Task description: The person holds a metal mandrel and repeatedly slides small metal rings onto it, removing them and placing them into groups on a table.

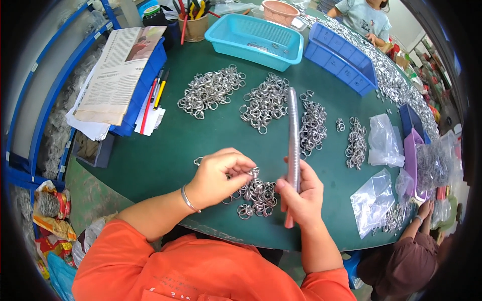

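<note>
My right hand (304,193) is wrapped round the lower part of a ring mandrel (293,125), a long tapered silvery rod with a reddish lower end, held upright. My left hand (223,175) is closed, thumb and fingertips pinching a silvery metal ring (254,171). Below those fingertips lies a small pile of metal rings (261,195) on the green table (165,170). Farther back are larger ring piles: one at the left (208,93), one in the middle (266,100), and one (314,125) just right of the mandrel. A narrow pile (356,145) lies farther right.
A turquoise basin (253,42) and a blue bin (341,57) stand at the back. Newspaper (120,70) covers a blue bin at left, beside pens (159,90). Plastic bags (374,200) lie at right. One co-worker (364,20) is at far right, another (401,261) at near right.
</note>
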{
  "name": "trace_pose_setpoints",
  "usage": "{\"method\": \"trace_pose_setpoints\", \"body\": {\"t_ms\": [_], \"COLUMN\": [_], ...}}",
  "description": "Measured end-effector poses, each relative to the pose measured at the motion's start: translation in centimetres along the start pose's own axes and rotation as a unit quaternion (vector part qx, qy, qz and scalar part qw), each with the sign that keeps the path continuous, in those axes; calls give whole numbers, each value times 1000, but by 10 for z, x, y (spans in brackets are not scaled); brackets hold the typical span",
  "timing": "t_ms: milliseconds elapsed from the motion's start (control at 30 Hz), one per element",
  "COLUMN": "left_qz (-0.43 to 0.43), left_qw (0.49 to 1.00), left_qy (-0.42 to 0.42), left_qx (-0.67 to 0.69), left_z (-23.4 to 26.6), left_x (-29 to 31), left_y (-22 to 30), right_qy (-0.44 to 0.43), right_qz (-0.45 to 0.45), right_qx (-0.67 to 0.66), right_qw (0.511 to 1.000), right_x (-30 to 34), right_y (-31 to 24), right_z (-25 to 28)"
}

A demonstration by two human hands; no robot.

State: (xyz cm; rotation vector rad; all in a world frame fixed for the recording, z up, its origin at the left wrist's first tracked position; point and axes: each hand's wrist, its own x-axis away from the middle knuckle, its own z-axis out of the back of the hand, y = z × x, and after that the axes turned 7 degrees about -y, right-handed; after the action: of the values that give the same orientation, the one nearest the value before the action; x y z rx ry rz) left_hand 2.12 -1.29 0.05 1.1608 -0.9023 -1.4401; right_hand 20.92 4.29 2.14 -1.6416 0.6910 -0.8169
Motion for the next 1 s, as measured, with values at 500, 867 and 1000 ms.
{"method": "trace_pose_setpoints", "body": {"t_ms": [500, 867, 1000], "left_qz": [-129, -102, -87], "left_qw": [990, 993, 995], "left_qy": [-13, -23, -30], "left_qx": [-62, -49, -39], "left_z": [-6, -4, -5], "left_x": [3, 3, 3], "left_y": [7, 4, 4], "right_qy": [-84, -75, -68], "right_qz": [46, 63, 59], "right_qx": [-42, -45, -10], "right_qw": [995, 994, 996], "right_x": [-2, -1, 0], "right_y": [14, 15, 14], "right_z": [-6, -7, -7]}}
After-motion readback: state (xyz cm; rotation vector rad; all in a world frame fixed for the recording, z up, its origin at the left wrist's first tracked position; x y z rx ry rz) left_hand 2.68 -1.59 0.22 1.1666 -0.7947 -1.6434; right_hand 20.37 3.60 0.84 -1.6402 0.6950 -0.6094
